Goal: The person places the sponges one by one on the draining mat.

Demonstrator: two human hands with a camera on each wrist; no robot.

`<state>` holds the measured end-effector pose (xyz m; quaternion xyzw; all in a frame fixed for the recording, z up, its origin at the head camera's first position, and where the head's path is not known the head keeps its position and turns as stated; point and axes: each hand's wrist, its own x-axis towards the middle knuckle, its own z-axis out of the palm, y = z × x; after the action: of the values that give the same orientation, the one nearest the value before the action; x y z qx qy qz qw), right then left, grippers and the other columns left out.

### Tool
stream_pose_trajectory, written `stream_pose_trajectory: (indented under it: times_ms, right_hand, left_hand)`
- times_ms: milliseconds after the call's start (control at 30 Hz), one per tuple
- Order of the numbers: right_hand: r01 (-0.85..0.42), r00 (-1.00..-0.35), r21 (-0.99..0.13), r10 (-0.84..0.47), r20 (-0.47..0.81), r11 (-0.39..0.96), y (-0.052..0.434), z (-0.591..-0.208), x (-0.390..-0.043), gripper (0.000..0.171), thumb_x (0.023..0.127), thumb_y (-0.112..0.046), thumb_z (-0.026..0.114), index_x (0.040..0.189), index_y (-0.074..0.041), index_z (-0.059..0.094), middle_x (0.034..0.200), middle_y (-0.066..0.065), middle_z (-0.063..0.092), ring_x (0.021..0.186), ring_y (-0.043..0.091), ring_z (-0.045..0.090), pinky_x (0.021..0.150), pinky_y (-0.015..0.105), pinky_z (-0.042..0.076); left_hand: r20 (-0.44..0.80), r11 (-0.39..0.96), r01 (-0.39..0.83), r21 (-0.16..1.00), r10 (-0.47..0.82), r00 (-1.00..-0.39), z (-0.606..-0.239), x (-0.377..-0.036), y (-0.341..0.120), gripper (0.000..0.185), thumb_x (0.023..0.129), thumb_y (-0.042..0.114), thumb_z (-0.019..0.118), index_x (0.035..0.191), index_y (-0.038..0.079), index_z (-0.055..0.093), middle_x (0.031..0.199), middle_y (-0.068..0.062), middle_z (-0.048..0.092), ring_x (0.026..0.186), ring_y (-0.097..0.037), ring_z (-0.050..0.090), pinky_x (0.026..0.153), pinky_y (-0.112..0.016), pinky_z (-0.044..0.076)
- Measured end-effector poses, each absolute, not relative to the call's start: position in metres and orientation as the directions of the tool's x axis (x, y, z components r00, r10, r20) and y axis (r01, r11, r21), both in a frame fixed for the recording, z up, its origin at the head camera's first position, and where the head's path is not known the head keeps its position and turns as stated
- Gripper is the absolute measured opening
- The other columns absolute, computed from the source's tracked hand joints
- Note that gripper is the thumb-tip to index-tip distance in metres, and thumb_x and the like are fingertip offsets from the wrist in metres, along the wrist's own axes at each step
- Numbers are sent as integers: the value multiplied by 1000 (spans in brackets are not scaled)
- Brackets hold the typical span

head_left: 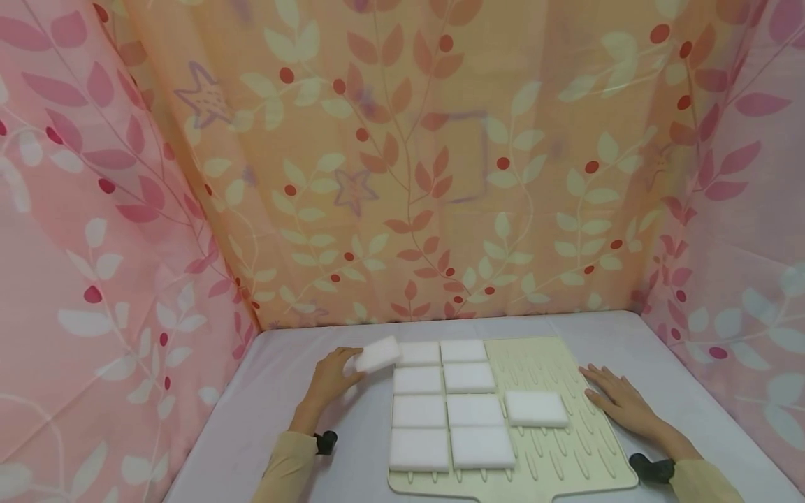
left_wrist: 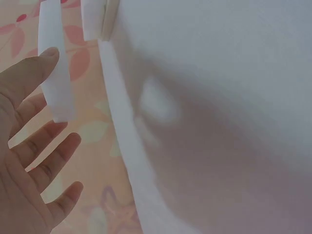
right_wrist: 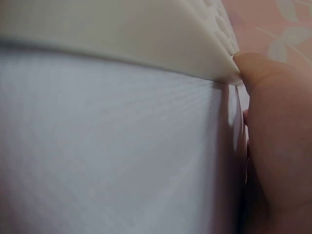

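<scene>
The left hand point(head_left: 330, 381) holds a white foam block point(head_left: 378, 354) at the far left corner of the cream ribbed mat point(head_left: 553, 447). The block is tilted and raised at the tips of the fingers, with the thumb against its near edge; in the left wrist view the fingers point(left_wrist: 46, 165) stand spread and fairly straight beside the block's point(left_wrist: 57, 83) thin edge, so the hold is light, not a full clamp. Just right of those fingers lie eight more white blocks point(head_left: 449, 409) flat on the mat in two columns, edges touching or nearly so. A ninth flat block point(head_left: 537, 408) lies apart from them, further right, between the columns and the right hand point(head_left: 619, 402). That hand rests palm down on the mat's right edge, fingers straight and slightly apart, holding nothing; the right wrist view shows a fingertip point(right_wrist: 258, 73) touching the mat's rim point(right_wrist: 146, 34). The mat lies on a pale lilac tabletop point(head_left: 283, 391), enclosed by leaf-patterned curtains point(head_left: 402, 161).
</scene>
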<state>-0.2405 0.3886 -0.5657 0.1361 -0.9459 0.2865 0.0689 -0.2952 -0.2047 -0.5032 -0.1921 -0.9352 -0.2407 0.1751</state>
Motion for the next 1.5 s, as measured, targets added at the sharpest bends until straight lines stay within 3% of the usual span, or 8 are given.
stream_pose_trajectory:
  times_ms: [967, 1500]
  right_hand:
    - [-302, -951, -506, -215, 224, 808, 389, -569, -241, 56, 95, -35, 49, 142, -8, 36, 143, 30, 29, 131, 54, 17, 107, 61, -6]
    - [-317, -945, -505, -219, 244, 803, 389, -569, -241, 55, 95, -33, 50, 141, -7, 37, 142, 31, 31, 130, 55, 18, 106, 62, -5]
  left_hand:
    - [395, 765, 542, 347, 405, -824, -491, -300, -135, 49, 78, 35, 73, 121, 15, 61, 119, -6, 59, 108, -28, 56, 88, -51, 42]
    - [364, 744, 611, 270, 509, -780, -490, -304, -102, 49, 81, 38, 69, 125, 18, 58, 120, -3, 59, 107, -24, 57, 90, -47, 42]
